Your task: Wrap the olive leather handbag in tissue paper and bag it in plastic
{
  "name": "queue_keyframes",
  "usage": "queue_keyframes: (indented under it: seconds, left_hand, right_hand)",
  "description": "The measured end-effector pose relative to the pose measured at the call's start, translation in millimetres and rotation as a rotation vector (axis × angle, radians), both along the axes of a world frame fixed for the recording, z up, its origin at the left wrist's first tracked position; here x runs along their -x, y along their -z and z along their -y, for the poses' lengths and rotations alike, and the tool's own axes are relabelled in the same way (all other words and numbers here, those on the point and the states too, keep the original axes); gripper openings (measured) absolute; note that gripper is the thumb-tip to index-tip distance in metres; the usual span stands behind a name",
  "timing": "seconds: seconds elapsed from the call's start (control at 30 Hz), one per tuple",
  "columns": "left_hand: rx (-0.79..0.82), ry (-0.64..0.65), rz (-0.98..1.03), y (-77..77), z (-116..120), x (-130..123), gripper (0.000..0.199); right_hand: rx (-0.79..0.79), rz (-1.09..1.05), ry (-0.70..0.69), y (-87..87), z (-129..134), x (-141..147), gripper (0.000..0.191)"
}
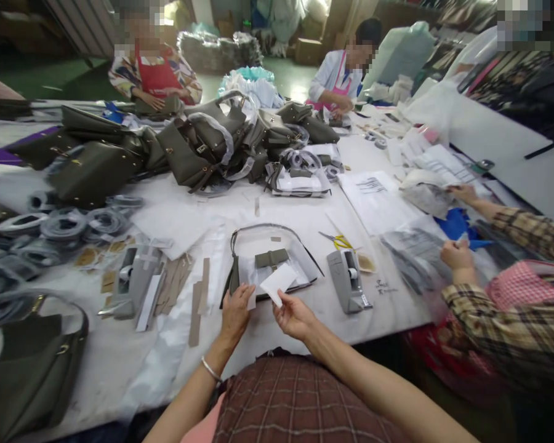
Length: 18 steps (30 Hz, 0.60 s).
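In front of me on the white table lies a dark olive handbag (234,278), its strap arched away from me and its body partly covered with white sheet. A small olive flap piece (271,258) shows at its middle. My left hand (236,311) rests on the bag's near left edge, fingers pressed together over the bag and its white wrapping. My right hand (294,315) pinches a small white paper piece (278,282) between thumb and fingers, over the near side of the bag.
Tape dispensers stand left (136,280) and right (345,280) of the bag. Yellow-handled scissors (342,241) lie beyond the right one. Piled olive bags (189,147) line the back. A co-worker's hands (457,255) handle plastic at right; two people stand across.
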<state>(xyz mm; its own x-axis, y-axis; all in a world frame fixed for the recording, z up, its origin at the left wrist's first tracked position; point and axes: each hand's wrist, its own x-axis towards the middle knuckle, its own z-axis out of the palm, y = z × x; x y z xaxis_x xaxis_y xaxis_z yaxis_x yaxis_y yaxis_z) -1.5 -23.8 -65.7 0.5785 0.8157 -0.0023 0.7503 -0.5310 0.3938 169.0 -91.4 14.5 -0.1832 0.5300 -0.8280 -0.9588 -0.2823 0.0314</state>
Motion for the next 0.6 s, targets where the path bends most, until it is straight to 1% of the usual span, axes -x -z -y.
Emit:
queue_keyframes:
  seconds: [0.1, 0.2, 0.27, 0.37, 0.5, 0.53, 0.6]
  left_hand:
    - [-0.008, 0.023, 0.009, -1.2, 0, 0, 0.054]
    - [-0.016, 0.033, 0.020, 0.1, -1, 1, 0.056]
    - [-0.011, 0.032, 0.021, 2.4, 0, 2, 0.058]
    - [0.006, 0.036, 0.018, 5.6, 0, 3, 0.059]
    - [0.016, 0.026, -0.004, 3.9, 0, 3, 0.064]
    - [0.024, 0.022, -0.019, 2.2, 0, 2, 0.065]
    - [0.044, 0.016, -0.057, -2.4, -2, 1, 0.064]
  right_hand:
    - [-0.039, -0.086, -0.018, -11.4, -11, 10, 0.017]
    - [0.016, -0.044, 0.076, -18.9, -19, 18, 0.018]
    - [0.047, 0.024, 0.141, -19.5, -19, 22, 0.015]
    - [0.069, 0.162, 0.200, -11.6, -11, 27, 0.010]
    - [0.163, 0.286, 0.212, 10.6, -3, 33, 0.010]
    - [0.172, 0.297, 0.200, 16.2, -5, 32, 0.008]
    - [0.113, 0.306, 0.120, 25.7, -13, 25, 0.006]
